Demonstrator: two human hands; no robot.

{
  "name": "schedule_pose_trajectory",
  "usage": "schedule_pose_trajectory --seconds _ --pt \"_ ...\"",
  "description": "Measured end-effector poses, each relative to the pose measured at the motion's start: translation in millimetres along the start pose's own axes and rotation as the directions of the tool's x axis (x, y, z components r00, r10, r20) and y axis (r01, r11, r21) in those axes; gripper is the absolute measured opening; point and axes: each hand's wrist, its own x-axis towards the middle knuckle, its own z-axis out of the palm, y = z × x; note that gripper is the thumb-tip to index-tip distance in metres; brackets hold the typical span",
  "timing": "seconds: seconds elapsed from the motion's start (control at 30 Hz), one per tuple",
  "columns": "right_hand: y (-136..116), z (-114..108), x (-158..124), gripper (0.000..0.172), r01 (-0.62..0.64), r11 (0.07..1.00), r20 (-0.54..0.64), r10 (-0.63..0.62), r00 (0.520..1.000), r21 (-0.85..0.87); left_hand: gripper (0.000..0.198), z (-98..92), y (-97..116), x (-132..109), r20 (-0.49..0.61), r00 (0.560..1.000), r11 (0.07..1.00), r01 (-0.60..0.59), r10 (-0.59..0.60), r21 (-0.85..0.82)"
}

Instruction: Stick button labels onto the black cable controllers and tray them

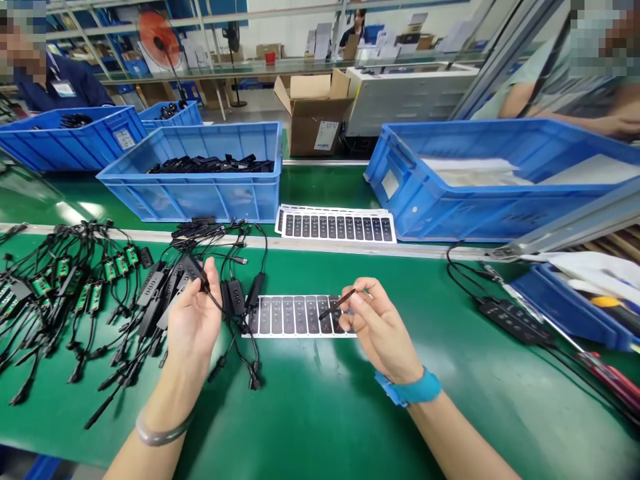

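My left hand [194, 323] is closed around a small black cable controller [192, 268], its cord running down past the palm. My right hand [380, 327] pinches a thin dark strip [330, 311], seen nearly edge-on; it looks like one of the black label stickers. Below and between the hands, a white-edged sheet of black labels [290, 316] lies flat on the green table, its right end partly covered by my right fingers. Beside my left hand, more black controllers with cords [235, 297] overlap the sheet's left end.
Cables with bare green circuit boards [95, 297] spread over the left. Behind stand a blue bin of black parts [200, 193], more label sheets [337, 227] and another blue bin [500, 207]. A black controller [515, 321] and a blue tray [575, 307] lie right. People sit beyond.
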Motion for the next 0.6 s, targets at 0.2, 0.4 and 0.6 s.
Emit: schedule_pose_trajectory --seconds 0.2,0.4,0.6 --pt "1 3 -1 0.027 -0.007 0.999 0.021 0.008 1.0 -0.037 0.041 -15.5 -34 -26 0.065 0.851 0.787 0.45 -0.521 0.422" --pt "8 5 -6 0.021 0.032 0.981 0.058 -0.021 0.998 -0.19 0.055 -50.0 -74 -49 0.218 0.702 0.616 0.381 -0.678 0.689" --pt "9 10 -12 0.025 -0.015 0.942 0.057 0.036 0.998 -0.336 0.059 -58.4 -82 -51 0.283 0.622 0.574 0.334 -0.73 0.748"
